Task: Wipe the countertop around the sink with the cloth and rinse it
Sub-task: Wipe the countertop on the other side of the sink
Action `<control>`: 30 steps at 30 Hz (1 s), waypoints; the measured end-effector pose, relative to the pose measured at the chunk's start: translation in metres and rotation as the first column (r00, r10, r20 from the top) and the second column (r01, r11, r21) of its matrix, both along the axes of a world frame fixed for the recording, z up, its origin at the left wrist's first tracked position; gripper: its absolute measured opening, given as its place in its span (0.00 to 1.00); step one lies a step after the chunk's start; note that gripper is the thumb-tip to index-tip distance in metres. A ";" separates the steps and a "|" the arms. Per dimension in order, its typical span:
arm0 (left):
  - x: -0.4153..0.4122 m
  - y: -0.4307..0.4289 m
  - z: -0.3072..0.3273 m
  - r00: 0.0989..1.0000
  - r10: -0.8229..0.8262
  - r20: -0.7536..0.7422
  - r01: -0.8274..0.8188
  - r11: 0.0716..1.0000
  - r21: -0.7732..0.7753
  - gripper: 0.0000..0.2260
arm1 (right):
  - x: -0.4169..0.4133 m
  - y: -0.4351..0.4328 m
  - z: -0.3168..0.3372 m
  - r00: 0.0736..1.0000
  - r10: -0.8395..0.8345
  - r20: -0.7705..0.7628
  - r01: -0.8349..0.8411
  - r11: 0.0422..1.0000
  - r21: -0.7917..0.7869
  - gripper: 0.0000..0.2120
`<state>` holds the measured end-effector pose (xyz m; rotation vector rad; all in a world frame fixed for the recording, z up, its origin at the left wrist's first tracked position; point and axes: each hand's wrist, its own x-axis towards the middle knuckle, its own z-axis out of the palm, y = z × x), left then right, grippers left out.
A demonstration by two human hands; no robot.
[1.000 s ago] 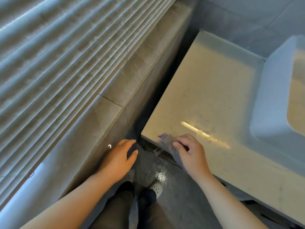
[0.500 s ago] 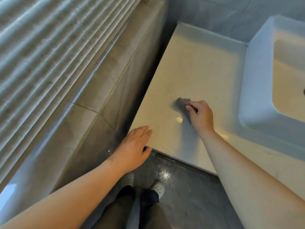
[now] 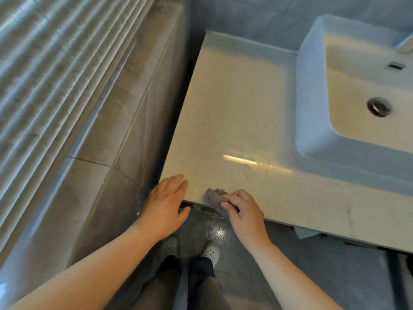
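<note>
A pale stone countertop [image 3: 234,113] stretches away from me, with a white raised sink [image 3: 312,90] on its right side. My right hand [image 3: 243,211] is shut on a small grey cloth [image 3: 214,195] and presses it on the counter's front edge near the left corner. Part of the cloth is hidden under my fingers. My left hand [image 3: 165,204] lies flat with fingers apart on the front left corner of the counter, just left of the cloth.
The sink's metal drain [image 3: 379,106] shows in the basin. A grey tiled ledge [image 3: 125,121] under window blinds [image 3: 44,74] runs along the left, with a narrow dark gap beside the counter. My shoes [image 3: 190,249] stand on the grey floor below.
My right hand has pulled the cloth back from the middle of the counter to its front edge. My left hand stays by the front left corner. The view has swung right, showing more sink.
</note>
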<state>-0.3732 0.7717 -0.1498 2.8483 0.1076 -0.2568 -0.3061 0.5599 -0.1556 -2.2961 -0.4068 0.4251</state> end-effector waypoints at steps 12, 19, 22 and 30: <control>-0.001 -0.008 -0.008 0.999 0.011 -0.033 -0.011 1.000 0.015 0.33 | 0.108 -0.044 0.033 0.887 -0.342 0.311 0.330 0.939 0.091 0.06; -0.001 -0.006 -0.011 0.999 0.010 -0.044 -0.009 0.999 0.037 0.34 | 0.169 -0.045 -0.022 0.909 -0.331 0.251 0.359 0.930 -0.074 0.12; -0.001 -0.008 -0.010 0.998 0.025 -0.057 -0.023 0.999 0.028 0.34 | 0.151 -0.027 -0.026 0.919 -0.299 0.257 0.320 0.946 -0.045 0.13; 0.000 -0.005 -0.001 0.996 0.000 -0.089 0.000 1.000 -0.007 0.35 | 0.045 -0.018 -0.018 0.957 -0.100 0.272 0.112 0.993 -0.029 0.12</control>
